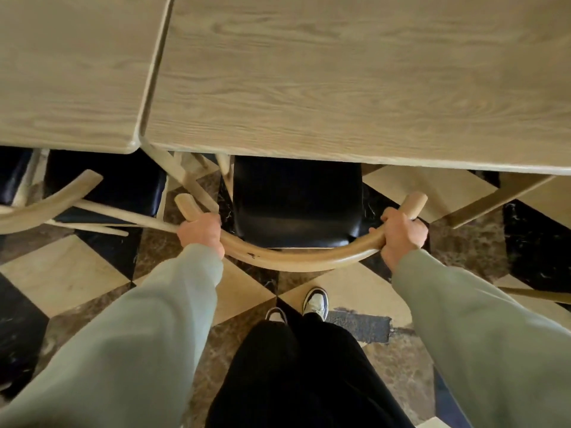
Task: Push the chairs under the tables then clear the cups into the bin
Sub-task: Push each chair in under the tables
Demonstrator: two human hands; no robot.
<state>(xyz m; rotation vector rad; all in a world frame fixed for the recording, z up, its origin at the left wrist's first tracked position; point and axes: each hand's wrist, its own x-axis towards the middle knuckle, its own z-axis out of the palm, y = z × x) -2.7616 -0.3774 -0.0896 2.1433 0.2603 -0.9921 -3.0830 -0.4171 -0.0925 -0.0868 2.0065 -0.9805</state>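
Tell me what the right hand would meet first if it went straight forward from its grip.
Probably the near edge of the light wooden table, ahead of the right hand; their heights are unclear.

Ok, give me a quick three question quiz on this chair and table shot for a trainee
1. True or false: both hands grip the curved backrest of the chair.
2. What colour is the chair seat?
A. black
B. red
C. white
3. Fill in: the seat's front part sits under the ____.

Key: 1 true, the left hand and right hand both wrap it. 2 A. 3 table.
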